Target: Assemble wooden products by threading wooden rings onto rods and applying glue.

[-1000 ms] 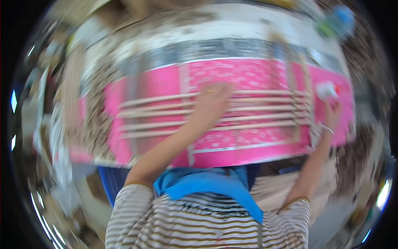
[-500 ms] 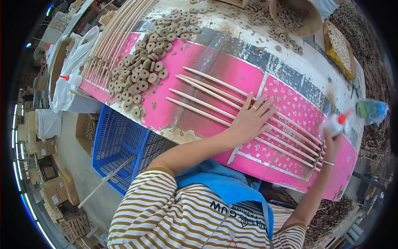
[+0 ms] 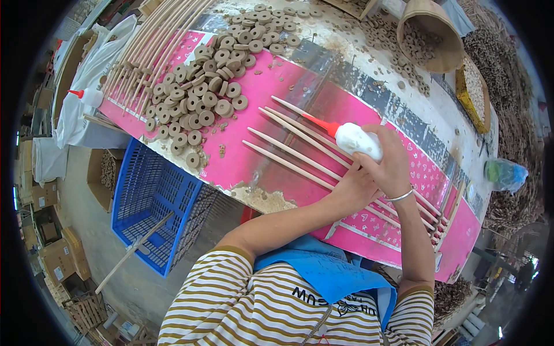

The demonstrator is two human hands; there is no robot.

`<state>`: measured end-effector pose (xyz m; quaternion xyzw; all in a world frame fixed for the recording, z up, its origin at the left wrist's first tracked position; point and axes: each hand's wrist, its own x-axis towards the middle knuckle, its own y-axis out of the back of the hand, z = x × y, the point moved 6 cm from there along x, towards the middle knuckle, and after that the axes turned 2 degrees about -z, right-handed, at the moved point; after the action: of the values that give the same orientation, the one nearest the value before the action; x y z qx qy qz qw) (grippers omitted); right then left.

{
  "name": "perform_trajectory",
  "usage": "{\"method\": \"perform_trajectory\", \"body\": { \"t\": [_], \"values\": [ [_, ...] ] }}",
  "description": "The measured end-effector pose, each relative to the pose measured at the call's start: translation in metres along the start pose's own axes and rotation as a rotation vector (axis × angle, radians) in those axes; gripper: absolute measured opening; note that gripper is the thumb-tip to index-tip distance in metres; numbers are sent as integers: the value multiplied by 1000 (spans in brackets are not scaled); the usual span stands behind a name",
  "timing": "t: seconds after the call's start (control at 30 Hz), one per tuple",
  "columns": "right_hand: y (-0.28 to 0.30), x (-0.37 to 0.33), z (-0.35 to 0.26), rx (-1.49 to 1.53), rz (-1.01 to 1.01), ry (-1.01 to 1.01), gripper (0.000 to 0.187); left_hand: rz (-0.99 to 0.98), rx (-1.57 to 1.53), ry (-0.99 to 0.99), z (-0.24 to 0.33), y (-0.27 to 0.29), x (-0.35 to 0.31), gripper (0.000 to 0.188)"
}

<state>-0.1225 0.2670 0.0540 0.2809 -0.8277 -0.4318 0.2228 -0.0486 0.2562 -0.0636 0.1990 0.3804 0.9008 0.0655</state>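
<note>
My right hand [image 3: 388, 164] is closed around a white squeeze bottle [image 3: 358, 142] with a red cap and pointed nozzle, tilted with its tip toward the upper left over the sticks. My left hand [image 3: 353, 189] rests on several pale wooden sticks [image 3: 287, 165]; its fingers are mostly hidden behind the right hand. The sticks lie side by side on the pink table cover [image 3: 231, 167], tapered ends to the left. Small dark pieces [image 3: 438, 224] sit around their right ends. Left of the sticks lies a heap of brown ring-shaped discs [image 3: 199, 95].
More sticks with discs [image 3: 167, 43] lie at the upper left, near a second white bottle [image 3: 91, 97]. A tipped round container [image 3: 430, 11] spills small discs at the back. A yellow box [image 3: 470, 104] stands at the right. Below the table's left side is a blue plastic basket [image 3: 161, 205].
My right hand has brought the bottle from the sticks' right ends leftward, over my left hand. My left hand stays on the sticks, now partly covered. The view has shifted slightly.
</note>
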Motion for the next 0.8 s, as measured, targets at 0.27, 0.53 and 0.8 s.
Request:
{"method": "perform_trajectory", "body": {
  "t": [0.27,0.53,0.8],
  "values": [
    [-2,5,-1,-4,18,-33,50,-34,100,-11,3,-2,1,46],
    [-5,15,-8,-25,23,-22,49,-77,128,-13,4,-3,2,49],
    [-12,17,-3,-31,9,-44,47,-122,115,-31,5,-3,1,50]
  ]
}}
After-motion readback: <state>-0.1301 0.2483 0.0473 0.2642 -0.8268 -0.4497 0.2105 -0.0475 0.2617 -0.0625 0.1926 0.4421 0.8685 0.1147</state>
